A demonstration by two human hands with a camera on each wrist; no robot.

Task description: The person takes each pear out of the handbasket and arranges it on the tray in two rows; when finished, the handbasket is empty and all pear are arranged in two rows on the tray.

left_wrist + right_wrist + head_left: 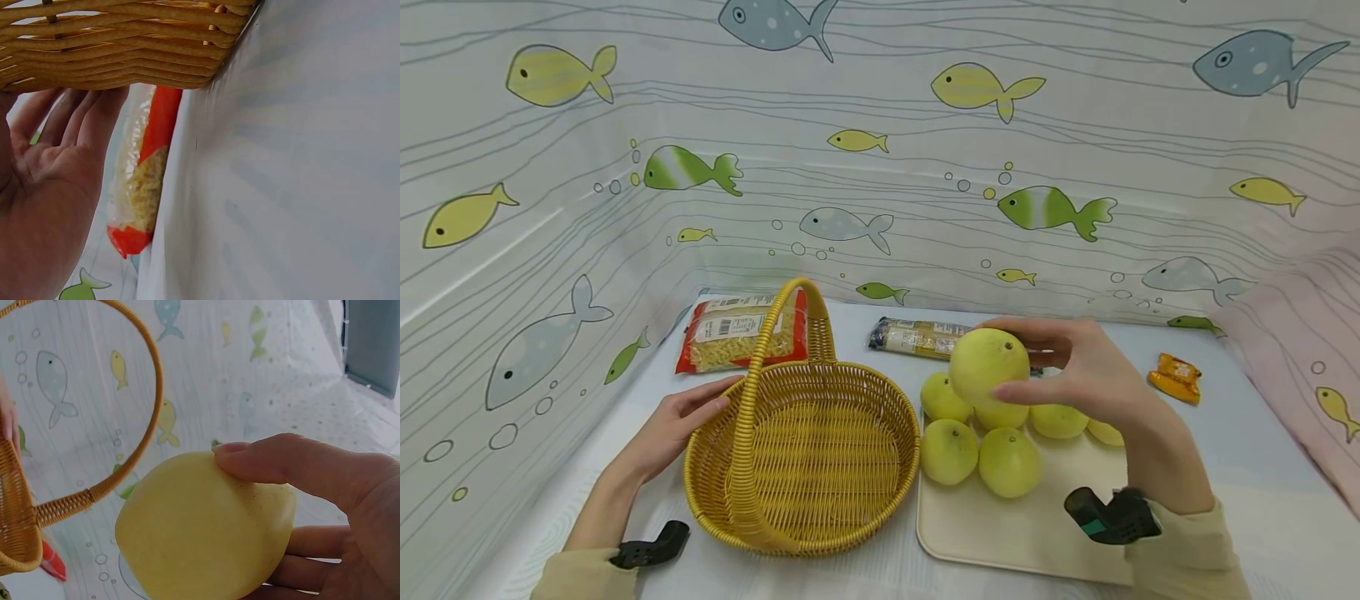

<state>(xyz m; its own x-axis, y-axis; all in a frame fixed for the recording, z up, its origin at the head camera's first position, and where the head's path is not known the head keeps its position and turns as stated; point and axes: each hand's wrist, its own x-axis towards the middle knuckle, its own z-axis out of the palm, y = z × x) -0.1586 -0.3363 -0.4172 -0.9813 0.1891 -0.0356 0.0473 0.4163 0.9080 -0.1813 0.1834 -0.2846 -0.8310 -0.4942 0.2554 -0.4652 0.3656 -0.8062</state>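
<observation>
In the head view my right hand [1067, 367] holds a smooth, round, yellow-green melon [985, 367] above the other melons, thumb on the near side. The right wrist view shows the thumb pressed on the melon [200, 531], with the other fingers partly hidden behind it. My left hand [677, 421] rests at the left rim of a woven yellow basket [820, 533], its fingers fairly straight. The left wrist view shows the left palm [56, 181] beside the basket's wall [125, 56]. The basket has a tall arched handle and a bare inside.
Several more melons [949, 452] sit on a cream tray [1037, 533] right of the basket. Behind the basket lies a red-edged pasta bag [730, 333]. A long clear package [917, 337] is behind the tray, and a small orange packet [1176, 379] lies at far right.
</observation>
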